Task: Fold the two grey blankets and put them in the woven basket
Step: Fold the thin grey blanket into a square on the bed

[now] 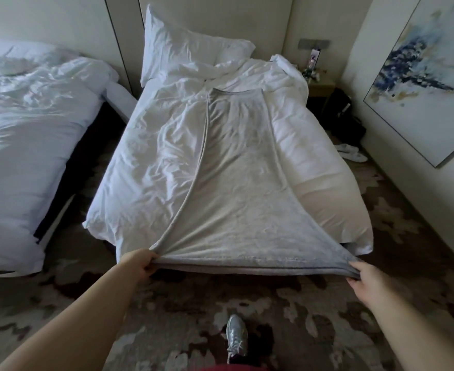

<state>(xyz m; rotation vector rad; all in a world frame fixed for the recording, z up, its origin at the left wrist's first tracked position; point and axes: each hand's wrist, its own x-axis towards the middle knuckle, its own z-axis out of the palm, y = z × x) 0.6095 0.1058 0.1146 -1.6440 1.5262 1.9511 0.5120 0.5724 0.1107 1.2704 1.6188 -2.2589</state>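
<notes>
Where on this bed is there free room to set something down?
Widest free patch: rumpled white duvet between the long grey blanket and the bed's left side. A narrower strip runs along the blanket's right edge. The head end is crowded by the white pillow and bunched bedding.

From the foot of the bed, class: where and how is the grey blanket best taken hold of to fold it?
Probably its two near corners, from the foot end: the blanket lies lengthwise on the bed, short edge nearest. The left hand and right hand pinch them now.
</notes>
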